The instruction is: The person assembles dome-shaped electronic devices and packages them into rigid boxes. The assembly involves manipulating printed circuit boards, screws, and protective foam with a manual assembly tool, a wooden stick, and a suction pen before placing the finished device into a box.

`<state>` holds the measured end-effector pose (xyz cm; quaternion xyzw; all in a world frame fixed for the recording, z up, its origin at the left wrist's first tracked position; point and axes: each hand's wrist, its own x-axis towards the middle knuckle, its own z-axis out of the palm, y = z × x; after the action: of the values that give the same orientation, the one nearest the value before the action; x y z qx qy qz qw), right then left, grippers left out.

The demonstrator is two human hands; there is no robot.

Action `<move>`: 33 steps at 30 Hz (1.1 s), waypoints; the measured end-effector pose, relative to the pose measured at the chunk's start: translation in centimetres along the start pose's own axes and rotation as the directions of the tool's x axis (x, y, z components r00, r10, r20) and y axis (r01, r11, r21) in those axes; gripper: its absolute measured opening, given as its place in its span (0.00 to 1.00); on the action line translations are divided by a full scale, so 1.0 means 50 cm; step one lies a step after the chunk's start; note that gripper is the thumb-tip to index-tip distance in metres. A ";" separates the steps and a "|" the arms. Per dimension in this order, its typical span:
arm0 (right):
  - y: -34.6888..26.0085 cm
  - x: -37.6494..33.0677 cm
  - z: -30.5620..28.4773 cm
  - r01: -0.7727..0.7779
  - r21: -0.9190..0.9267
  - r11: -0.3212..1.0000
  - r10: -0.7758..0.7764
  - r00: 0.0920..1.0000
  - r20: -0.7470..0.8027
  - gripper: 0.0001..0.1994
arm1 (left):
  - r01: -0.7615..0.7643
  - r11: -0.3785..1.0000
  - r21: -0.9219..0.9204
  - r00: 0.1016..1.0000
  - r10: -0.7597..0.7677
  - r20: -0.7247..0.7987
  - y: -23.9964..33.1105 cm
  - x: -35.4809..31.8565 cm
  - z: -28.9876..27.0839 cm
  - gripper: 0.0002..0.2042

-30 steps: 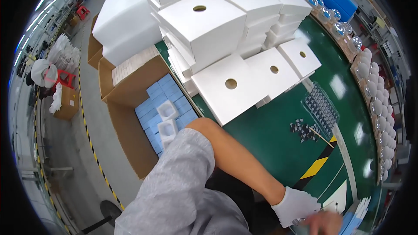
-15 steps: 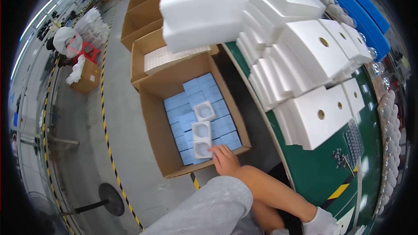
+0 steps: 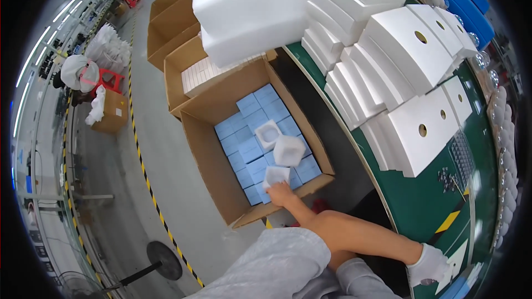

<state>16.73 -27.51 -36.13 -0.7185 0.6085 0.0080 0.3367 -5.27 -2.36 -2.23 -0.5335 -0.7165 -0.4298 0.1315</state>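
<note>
My bare right hand (image 3: 281, 194) reaches into an open cardboard box (image 3: 208, 177). Its curled fingers grip the near edge of a white square foam insert (image 3: 277, 175). Beyond it, a second insert (image 3: 289, 151) lies tipped with its closed side up. A third white insert (image 3: 268, 134), with a round hollow, faces upward. All three lie over rows of light blue blocks (image 3: 252, 147). My left forearm crosses over the right one. At the green table's edge is my left hand (image 3: 428, 266) in a pale glove; its fingers cannot be made out.
White foam blocks with round holes (image 3: 413, 105) are stacked on the green table (image 3: 388, 199) at the right. A large white wrapped bundle (image 3: 249, 14) stands beyond the box. More cardboard boxes (image 3: 169, 22) line up behind. A black round stand base (image 3: 164, 260) sits on the floor at left.
The middle foam insert has tipped over and shifted right, away from the near one. My right hand has closed at the near insert, which now sits at an angle. The view has shifted slightly.
</note>
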 end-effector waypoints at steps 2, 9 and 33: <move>-0.026 -0.033 -0.094 0.134 0.081 0.988 -0.113 0.969 -0.221 0.16 | 0.008 1.000 0.013 1.000 -0.008 -0.009 -0.008 -0.010 0.009 0.21; -0.097 -0.514 -0.346 0.311 0.168 0.936 -0.173 0.817 -0.550 0.30 | 0.054 0.991 -0.122 0.997 -0.061 -0.056 0.027 0.003 -0.037 0.15; 0.097 -1.310 -0.380 -0.605 0.152 0.782 0.312 0.168 -0.935 0.27 | 0.352 0.928 -0.119 0.916 -0.316 0.249 0.001 0.016 -0.039 0.33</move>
<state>-12.07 19.91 3.84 -0.4040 0.8675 -0.2218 -0.1873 -6.06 -3.29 -0.53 -0.4571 -0.7702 -0.4393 -0.0698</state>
